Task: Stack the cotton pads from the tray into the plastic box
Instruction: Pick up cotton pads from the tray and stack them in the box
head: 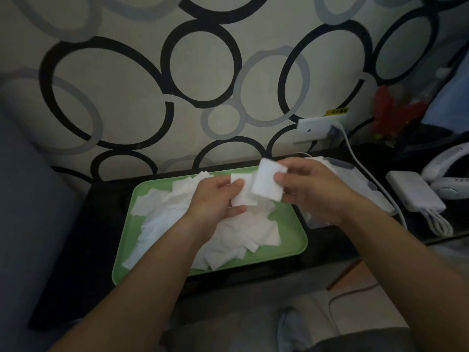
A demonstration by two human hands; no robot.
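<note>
While both hands are raised just above a green tray (291, 224) on a dark table (101, 224), each one grasps a white square of cotton. The left hand (215, 196) curls its fingers and thumb round a cotton pad (242, 198). It may be a thin bundle of several, but the edge is too soft to count. The right hand (312, 189) pinches a second pad (266, 184) between thumb and fingertips. This one is tilted, and its lower corner overlaps the one on the left, as if the two are being lined up. Below them a loose heap of pads (228, 237) covers most of the tray, lying at all angles and overlapping one another. The plastic box (355, 181) sits just beside the tray's right edge, largely hidden behind the right hand. Something white shows at its far end, which may be pads already inside, but how many cannot be told. Judging by the size of the heap, the job looks to be at an early or middle stage. Most of the pads are not yet stacked, and the two in hand have not yet gone into the box. Further right on the table lies a white power bank (413, 191), and a white cable (365, 168) runs down from a wall socket (314, 129) past the box.
</note>
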